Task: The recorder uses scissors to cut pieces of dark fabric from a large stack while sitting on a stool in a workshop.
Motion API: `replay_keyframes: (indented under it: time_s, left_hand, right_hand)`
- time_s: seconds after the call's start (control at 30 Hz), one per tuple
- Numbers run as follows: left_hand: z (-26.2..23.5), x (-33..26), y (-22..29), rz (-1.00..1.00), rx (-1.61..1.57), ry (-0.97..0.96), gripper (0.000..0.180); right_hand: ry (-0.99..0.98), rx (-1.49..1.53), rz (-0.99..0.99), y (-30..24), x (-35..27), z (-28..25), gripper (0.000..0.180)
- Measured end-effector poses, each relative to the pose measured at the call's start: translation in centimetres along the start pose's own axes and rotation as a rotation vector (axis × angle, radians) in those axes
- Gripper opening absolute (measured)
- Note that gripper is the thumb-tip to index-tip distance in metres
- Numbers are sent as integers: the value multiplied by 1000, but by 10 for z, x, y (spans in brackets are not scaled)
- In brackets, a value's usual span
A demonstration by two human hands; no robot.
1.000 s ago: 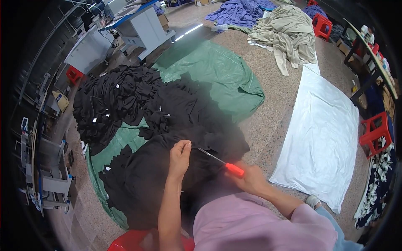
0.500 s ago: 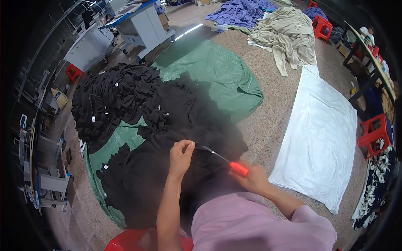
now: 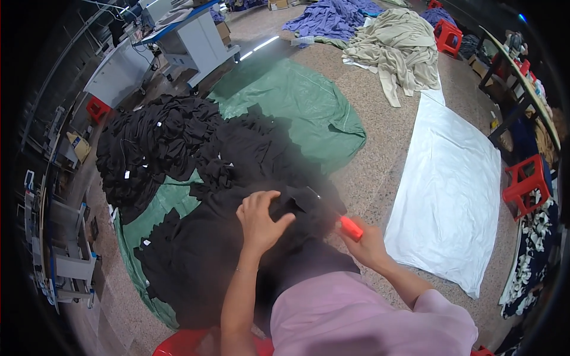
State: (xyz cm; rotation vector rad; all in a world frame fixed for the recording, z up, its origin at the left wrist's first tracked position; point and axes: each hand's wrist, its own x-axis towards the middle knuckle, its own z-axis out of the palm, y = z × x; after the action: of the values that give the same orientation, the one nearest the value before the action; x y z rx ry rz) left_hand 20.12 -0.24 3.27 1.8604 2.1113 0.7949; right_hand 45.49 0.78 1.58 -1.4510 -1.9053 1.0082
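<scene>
My left hand (image 3: 261, 222) is above the black cloth pile (image 3: 202, 237), thumb and fingers spread in a curve with nothing visible between them. Farther right, my right hand (image 3: 364, 245) is closed round the red handle of a slim tool (image 3: 351, 228). The tool's thin metal shaft points away and to the left, over the dark cloth. Its exact kind does not show clearly. Black garments with small white tags lie heaped in front of me, partly over a green plastic sheet (image 3: 297, 89).
A white sheet (image 3: 445, 196) lies on the speckled floor to the right, near a red stool (image 3: 527, 185). Beige cloth (image 3: 398, 47) and purple cloth (image 3: 329, 21) are piled at the back. A grey workstation (image 3: 199, 47) stands far left. Red plastic (image 3: 190, 343) shows below me.
My left hand has gone from a pinch to spread fingers and moved slightly right. My right hand has shifted a little right with the red-handled tool.
</scene>
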Motion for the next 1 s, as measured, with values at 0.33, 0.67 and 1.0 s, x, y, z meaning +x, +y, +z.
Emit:
replay_keyframes:
  time_s: [0.33,0.67,1.0]
  left_hand:
    - [-26,-59,-18,-90,24,614,21]
    - [16,-92,-8,-220,110,497,47]
    - [22,-94,-18,-129,314,426,74]
  right_hand:
    - [-209,-116,-58,-6,-14,-5,25]
    - [-281,-111,-263,-11,-25,15,29]
    - [-418,-383,-157,-6,-41,-21,22]
